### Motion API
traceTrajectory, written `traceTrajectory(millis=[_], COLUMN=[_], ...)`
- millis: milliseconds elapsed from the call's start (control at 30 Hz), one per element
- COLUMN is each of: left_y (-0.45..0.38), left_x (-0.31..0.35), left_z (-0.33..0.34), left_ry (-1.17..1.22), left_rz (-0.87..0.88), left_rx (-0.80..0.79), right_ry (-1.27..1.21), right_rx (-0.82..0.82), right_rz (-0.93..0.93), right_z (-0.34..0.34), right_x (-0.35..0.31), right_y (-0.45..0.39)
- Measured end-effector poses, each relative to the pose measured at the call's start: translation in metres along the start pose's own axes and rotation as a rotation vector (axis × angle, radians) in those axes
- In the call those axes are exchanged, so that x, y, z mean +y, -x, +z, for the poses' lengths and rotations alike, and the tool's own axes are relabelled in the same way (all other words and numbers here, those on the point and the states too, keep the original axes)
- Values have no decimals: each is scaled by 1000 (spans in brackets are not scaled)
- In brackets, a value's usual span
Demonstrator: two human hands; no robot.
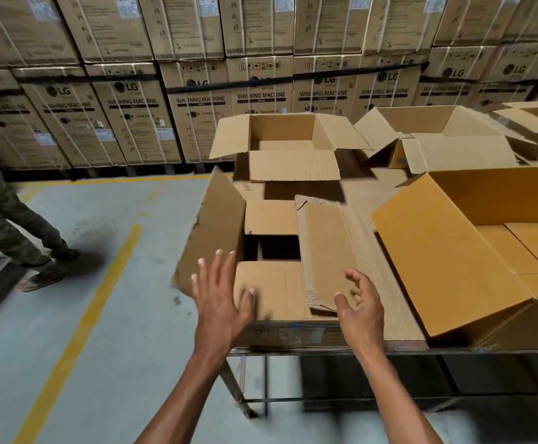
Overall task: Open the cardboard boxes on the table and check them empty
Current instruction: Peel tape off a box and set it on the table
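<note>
Left hand [221, 291]: fingers spread and straight, palm down over the near left corner of the nearest box [280, 283], thumb lying on its near inner flap [271, 290]; grasping nothing. Right hand [359, 302]: fingers loosely curled, empty, hovering just over the near end of the right flap [325, 251]; contact with it cannot be told.

Nearest box sits at the table's [399, 342] front edge, directly under both hands. Left flap [213, 232] stands up and outward beyond the left hand. Right flap lies folded partly inward. Far inner flap [271, 217] lies flat. Dark gap [274, 248] shows between the inner flaps; contents not visible.

Beyond the hands: second box [288, 145], all flaps open, bare bottom visible. Right of the right hand: large yellowish box [473, 251], open. Farther right and back: more open boxes [437, 136].

Left of the left hand, on the grey floor [85, 315] with yellow lines: another person's legs [14, 225]. Behind all: stacked washing-machine cartons [197, 75].
</note>
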State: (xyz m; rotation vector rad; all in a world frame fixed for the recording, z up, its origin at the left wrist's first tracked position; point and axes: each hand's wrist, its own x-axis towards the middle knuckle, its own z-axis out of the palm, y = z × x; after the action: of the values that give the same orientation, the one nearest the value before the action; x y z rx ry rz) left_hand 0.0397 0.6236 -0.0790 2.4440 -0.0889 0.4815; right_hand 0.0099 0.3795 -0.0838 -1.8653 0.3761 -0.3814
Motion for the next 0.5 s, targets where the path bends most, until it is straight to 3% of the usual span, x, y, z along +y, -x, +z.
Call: traceTrajectory(millis=[200,333,500], left_y=[4,11,15], left_x=[-53,-71,-72], left_z=[13,24,28], left_ry=[8,154,271], left_rz=[-331,-424,-453], left_rx=[-190,-298,-310], right_ry=[8,-42,298], right_rx=[-61,-254,-465], right_rz=[-62,-47,-94], right_z=[20,41,70], right_x=[-10,-14,-7], right_y=[14,33,45])
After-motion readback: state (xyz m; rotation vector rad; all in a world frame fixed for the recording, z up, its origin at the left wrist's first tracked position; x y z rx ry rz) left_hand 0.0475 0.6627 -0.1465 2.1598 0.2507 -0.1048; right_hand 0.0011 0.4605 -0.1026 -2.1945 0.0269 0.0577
